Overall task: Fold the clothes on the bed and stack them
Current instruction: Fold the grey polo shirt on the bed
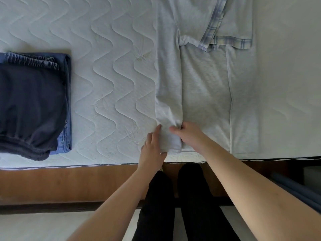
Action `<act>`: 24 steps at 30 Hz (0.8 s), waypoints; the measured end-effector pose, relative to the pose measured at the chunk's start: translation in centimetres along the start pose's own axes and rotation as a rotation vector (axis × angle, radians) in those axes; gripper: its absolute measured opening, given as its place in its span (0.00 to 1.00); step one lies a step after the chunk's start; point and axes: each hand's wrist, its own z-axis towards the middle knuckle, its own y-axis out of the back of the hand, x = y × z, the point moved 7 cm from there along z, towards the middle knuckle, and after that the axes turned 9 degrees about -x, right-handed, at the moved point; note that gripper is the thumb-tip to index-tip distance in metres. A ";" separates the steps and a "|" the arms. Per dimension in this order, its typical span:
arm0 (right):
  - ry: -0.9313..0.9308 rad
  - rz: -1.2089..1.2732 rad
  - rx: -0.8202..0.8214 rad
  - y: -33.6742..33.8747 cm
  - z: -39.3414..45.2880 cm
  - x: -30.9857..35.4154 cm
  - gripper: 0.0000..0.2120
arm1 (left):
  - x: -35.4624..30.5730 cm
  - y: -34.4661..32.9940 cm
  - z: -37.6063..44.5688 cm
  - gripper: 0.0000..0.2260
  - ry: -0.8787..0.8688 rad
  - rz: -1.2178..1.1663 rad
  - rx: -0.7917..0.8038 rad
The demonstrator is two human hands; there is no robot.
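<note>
While legible writing escapes view, both hands on grey shirt.

Two bare forearms enter from bottom of frame, no sleeves visible, no watch-like bands or rings seen. Left hand at lower centre, right hand just right of it; both bare, no gloves. Fingernails short, plain, as far as visible. Legs at bottom centre in black trousers, plain fabric, no visible seams or markings. Small yellowish-green spot near top of left trouser leg, too small to identify. Feet out of view.
</note>
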 end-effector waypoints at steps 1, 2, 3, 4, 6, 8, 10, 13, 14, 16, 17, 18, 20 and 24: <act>-0.005 0.062 0.015 0.0 -0.3 0.2 0.11 | -0.2 0.0 0.0 0.43 0.005 -0.021 -0.013; -0.021 0.157 0.050 0.0 -0.6 0.4 0.11 | -0.4 -0.1 -0.1 0.42 -0.008 -0.031 -0.025; -0.046 0.261 0.099 0.0 -0.9 0.5 0.12 | -0.5 -0.2 -0.3 0.41 -0.018 -0.043 -0.043; -0.063 0.344 0.150 0.0 -1.2 0.7 0.12 | -0.6 -0.2 -0.5 0.40 -0.006 -0.071 -0.064; -0.053 0.412 0.223 0.0 -1.7 1.0 0.12 | -0.6 -0.2 -0.7 0.38 0.080 -0.137 -0.115; -0.026 0.414 0.221 0.5 -1.9 1.2 0.12 | -0.3 -0.1 -0.8 0.35 0.170 -0.148 -0.181; 0.042 0.308 0.077 2.0 -1.7 1.1 0.10 | -0.1 0.2 -1.2 0.34 0.214 -0.119 -0.231; 0.172 0.036 -0.150 3.7 -1.6 0.3 0.08 | 0.3 0.3 -2.2 0.32 0.201 -0.037 -0.218; 0.191 -0.015 -0.183 3.7 -1.7 -0.2 0.08 | 0.4 0.2 -2.5 0.32 0.176 0.011 -0.204; 0.189 -0.078 -0.224 3.2 -2.0 -1.7 0.08 | 0.4 -0.1 -2.9 0.31 0.111 0.113 -0.179; 0.169 -0.093 -0.224 2.8 -2.1 -2.6 0.08 | 0.3 -0.4 -3.0 0.31 0.073 0.166 -0.163; 0.142 -0.100 -0.208 2.4 -2.2 -3.5 0.08 | 0.1 -0.7 -3.1 0.30 0.030 0.224 -0.144; 0.087 -0.094 -0.136 1.6 -2.4 -5.0 0.09 | 0.0 -1.2 -3.2 0.30 -0.037 0.346 -0.117; 0.061 -0.110 -0.155 1.5 -2.9 -6.7 0.11 | 0.7 -1.9 -3.1 0.34 -0.104 0.548 -0.037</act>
